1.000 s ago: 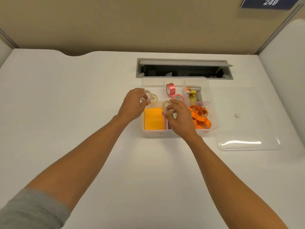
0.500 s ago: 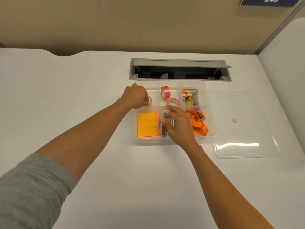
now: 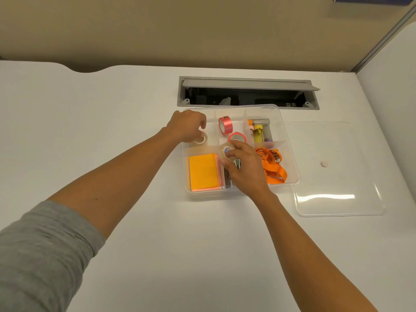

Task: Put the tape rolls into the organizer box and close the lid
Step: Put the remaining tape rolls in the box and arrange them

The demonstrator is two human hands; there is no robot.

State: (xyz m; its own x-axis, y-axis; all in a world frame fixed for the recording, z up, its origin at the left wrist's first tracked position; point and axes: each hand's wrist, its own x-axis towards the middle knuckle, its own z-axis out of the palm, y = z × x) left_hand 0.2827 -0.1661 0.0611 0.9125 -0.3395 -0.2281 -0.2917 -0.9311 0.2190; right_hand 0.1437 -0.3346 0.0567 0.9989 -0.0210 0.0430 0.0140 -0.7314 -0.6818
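Your left hand [image 3: 188, 124] has lowered its clear roll [image 3: 201, 139] into the box's [image 3: 290, 154] back-left compartment, fingers still closed on it. Your right hand [image 3: 244, 167] pinches another clear roll [image 3: 227, 150] above the box centre. The lid [image 3: 337, 199] lies right of the box, so closing remains.

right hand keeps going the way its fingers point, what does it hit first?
Probably the flat pink roll, just past the clear roll that the right hand holds. Depth is unclear; it may pass above.

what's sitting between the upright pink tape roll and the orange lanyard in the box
In the head view, a second pink tape roll lies flat between the upright pink tape roll and the orange lanyard, with a clear divider too.
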